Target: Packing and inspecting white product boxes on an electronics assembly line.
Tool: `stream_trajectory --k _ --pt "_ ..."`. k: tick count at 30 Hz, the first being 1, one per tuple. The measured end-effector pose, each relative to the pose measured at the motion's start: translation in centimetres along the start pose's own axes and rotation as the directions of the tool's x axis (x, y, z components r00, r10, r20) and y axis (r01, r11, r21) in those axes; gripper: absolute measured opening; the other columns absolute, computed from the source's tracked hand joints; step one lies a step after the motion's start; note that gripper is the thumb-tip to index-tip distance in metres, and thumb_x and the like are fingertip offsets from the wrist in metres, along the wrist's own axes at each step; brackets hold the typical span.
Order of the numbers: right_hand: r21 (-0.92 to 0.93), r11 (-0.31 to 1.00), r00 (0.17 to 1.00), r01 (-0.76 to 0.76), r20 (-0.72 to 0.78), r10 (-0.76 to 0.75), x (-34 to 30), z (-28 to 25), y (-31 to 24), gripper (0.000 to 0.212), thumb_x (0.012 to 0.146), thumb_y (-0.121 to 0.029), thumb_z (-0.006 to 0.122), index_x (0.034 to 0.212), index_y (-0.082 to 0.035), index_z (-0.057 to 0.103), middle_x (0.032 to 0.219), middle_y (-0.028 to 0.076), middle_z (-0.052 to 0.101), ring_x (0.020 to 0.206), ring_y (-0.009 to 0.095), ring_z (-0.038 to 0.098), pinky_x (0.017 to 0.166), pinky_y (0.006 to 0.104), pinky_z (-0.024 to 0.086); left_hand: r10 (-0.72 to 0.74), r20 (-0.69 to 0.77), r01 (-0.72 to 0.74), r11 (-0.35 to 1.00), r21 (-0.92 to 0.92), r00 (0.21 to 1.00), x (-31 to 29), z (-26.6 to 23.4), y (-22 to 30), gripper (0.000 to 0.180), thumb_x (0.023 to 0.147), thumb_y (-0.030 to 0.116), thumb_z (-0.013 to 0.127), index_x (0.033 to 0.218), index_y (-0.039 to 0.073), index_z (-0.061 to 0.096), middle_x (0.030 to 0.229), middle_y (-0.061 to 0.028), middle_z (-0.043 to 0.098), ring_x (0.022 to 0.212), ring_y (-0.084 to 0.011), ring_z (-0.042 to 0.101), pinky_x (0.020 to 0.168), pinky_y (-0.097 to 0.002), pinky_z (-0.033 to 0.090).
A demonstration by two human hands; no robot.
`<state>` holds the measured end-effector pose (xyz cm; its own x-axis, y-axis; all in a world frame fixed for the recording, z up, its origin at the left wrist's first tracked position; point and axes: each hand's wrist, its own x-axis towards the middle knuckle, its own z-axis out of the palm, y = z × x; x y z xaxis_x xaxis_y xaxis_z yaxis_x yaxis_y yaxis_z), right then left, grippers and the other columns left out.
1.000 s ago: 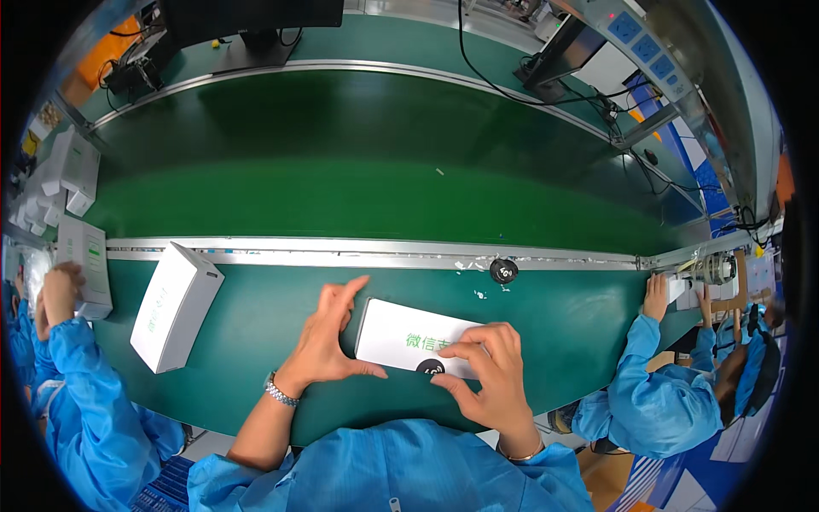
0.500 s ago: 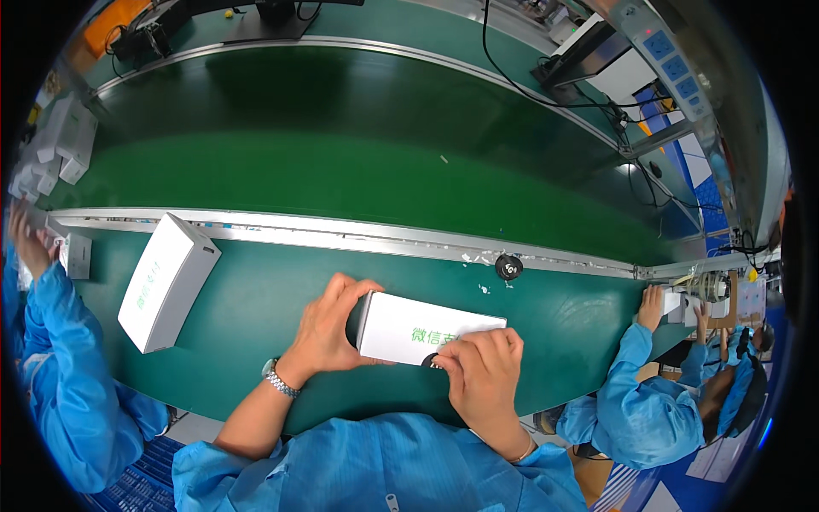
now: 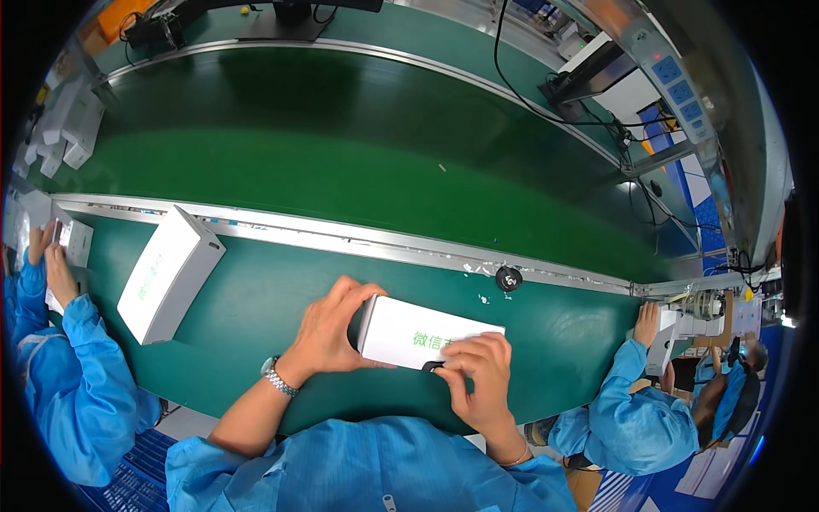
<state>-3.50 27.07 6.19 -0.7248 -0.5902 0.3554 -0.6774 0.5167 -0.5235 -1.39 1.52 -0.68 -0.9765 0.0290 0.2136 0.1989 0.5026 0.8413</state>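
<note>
Item: one white box (image 3: 401, 328) with green print, lying at the centre of the frame, below the metal rail (image 3: 341, 243), on the green table (image 3: 256, 367).

Item: your left hand (image 3: 328, 331), centre-left. Thumb and forefinger are spread wide in a C around the box's left end, steadying it by its near and far edges.

Item: your right hand (image 3: 479, 375), lower centre. Fingers are curled, tips at the box's near edge; you cannot tell from here whether they pinch or only press.

Item: one black sticker (image 3: 432, 367), at that near edge, partly hidden by your right fingertips.

Progress, as judged: sticker placed against the box, done; smoothing it flat over the edge, apparently under way; full adhesion, unconfirmed.

Item: second white box (image 3: 166, 282), left of frame, tilted in outline, apart from your hands; no black sticker shows on its visible faces.

Item: round black piece (image 3: 508, 279), right of centre by the rail, probably spare stickers, white scraps (image 3: 485, 299) just beside.
</note>
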Motion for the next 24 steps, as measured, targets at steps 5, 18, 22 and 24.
stream_trajectory --k 5,18,22,24 --pt "0.04 0.999 0.999 0.034 -0.031 -0.033 0.1 0.3 0.0 0.023 0.081 0.001 0.071 0.097 -0.011 0.06 0.094 0.0 0.069 0.091 0.024 0.061 0.095 0.0455 0.041 0.009 -0.016 -0.008 1.0 0.015 1.0 -0.2 0.0 -0.1 0.092 0.047 0.047 0.101 0.124 0.015 0.063 0.099 -0.0035 0.054 0.072 -0.0177 0.058 0.064 -0.0316 0.05" --pt "0.321 0.943 0.994 0.094 0.021 -0.107 -0.8 1.0 2.0 0.029 0.081 0.01 0.06 0.09 -0.013 0.044 0.089 0.002 0.069 0.083 0.025 0.058 0.091 0.0424 0.04 -0.01 -0.012 0.01 1.0 0.014 1.0 0.0 -0.2 0.1 0.088 0.046 0.05 0.101 0.12 0.015 0.065 0.087 -0.0004 0.049 0.068 -0.0158 0.055 0.06 -0.031 0.046" --pt "0.344 0.932 0.986 0.114 0.074 -0.148 -0.7 0.4 2.3 0.028 0.081 0.01 0.059 0.088 -0.013 0.044 0.089 0.003 0.069 0.083 0.025 0.057 0.092 0.0426 0.039 0.002 -0.017 -0.001 1.0 0.027 1.0 0.1 -0.2 0.2 0.088 0.046 0.05 0.101 0.119 0.014 0.065 0.086 -0.0003 0.049 0.067 -0.0158 0.054 0.06 -0.0311 0.046" --pt "0.365 0.925 0.983 0.106 0.1 -0.153 -0.8 0.2 2.3 0.028 0.079 0.011 0.058 0.086 -0.013 0.044 0.089 0.003 0.069 0.083 0.024 0.057 0.093 0.0425 0.039 0.007 -0.022 -0.006 1.0 0.025 1.0 0.1 -0.1 0.1 0.088 0.046 0.05 0.101 0.118 0.015 0.066 0.086 -0.0002 0.049 0.067 -0.0157 0.054 0.059 -0.0311 0.046"
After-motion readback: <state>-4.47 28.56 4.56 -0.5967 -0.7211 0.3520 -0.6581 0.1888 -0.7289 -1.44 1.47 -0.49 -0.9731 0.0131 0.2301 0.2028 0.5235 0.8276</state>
